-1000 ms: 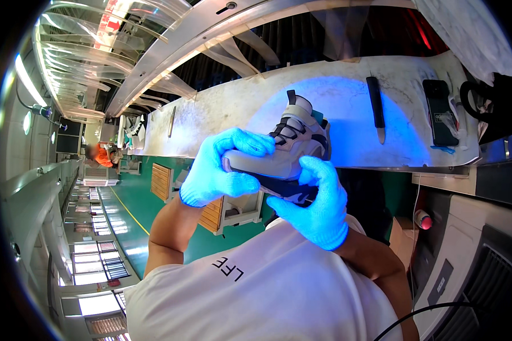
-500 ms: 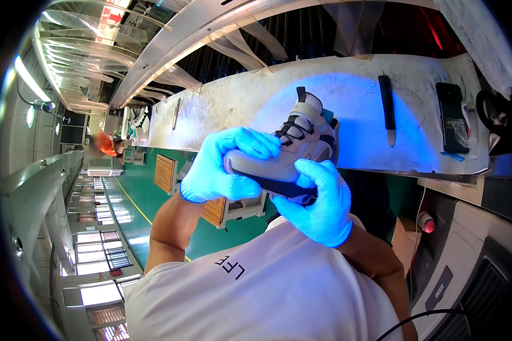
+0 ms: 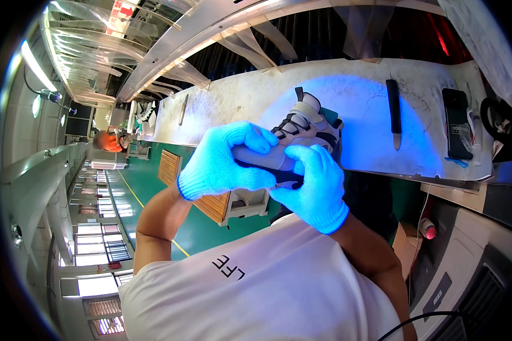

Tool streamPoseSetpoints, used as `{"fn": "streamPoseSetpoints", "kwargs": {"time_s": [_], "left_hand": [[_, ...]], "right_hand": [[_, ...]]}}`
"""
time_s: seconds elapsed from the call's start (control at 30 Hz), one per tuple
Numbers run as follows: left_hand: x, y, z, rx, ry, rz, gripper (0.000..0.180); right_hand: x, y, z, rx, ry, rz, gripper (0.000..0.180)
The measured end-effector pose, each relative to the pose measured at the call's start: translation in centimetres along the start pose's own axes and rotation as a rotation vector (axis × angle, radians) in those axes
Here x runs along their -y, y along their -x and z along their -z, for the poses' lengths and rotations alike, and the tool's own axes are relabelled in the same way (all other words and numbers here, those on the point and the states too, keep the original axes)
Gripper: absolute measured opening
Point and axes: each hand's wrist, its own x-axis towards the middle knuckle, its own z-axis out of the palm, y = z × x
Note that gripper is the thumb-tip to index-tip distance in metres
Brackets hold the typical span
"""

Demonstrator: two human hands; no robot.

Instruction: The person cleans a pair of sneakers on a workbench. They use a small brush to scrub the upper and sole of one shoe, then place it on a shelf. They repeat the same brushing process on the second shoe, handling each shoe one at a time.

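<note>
A sneaker in white and grey with black laces and a dark sole edge is held up at the front edge of the worktable. Its ankle opening points away from me and its toe end faces me. Closed around the toe end on the left is my left hand, in a knitted glove lit bright blue. My right hand, gloved the same way, grips the sole edge and the near side of the upper. Both hands cover much of the toe and side.
On the pale worktable lie a black-handled knife, a dark phone and a thin tool. More shoes stand at its far left. A wood-topped cart is below left; a person in orange is farther off.
The sneaker has tilted, with its toe end turned more under my hands. My right hand has moved slightly up and left along it, covering more of its side.
</note>
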Motion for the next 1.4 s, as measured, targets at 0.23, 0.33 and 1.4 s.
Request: {"fn": "streamPoseSetpoints", "kwargs": {"time_s": [0.23, 0.33, 1.4], "left_hand": [[-0.7, -1.1, 0.2, -0.016, 0.026, 0.054, 0.046], [-0.8, -1.2, 0.2, -0.012, 0.053, 0.052, 0.045], [-2.5, -10.7, 2.0, 0.488, -0.685, 0.485, 0.098]], "right_hand": [[-1.3, 2.6, -0.4, -0.057, 0.012, -0.058, 0.085], [-1.6, 3.3, 0.0, -0.058, -0.008, -0.086, 0.089], [-3.5, -1.7, -1.3, 0.076, 0.06, -0.145, 0.089]]}}
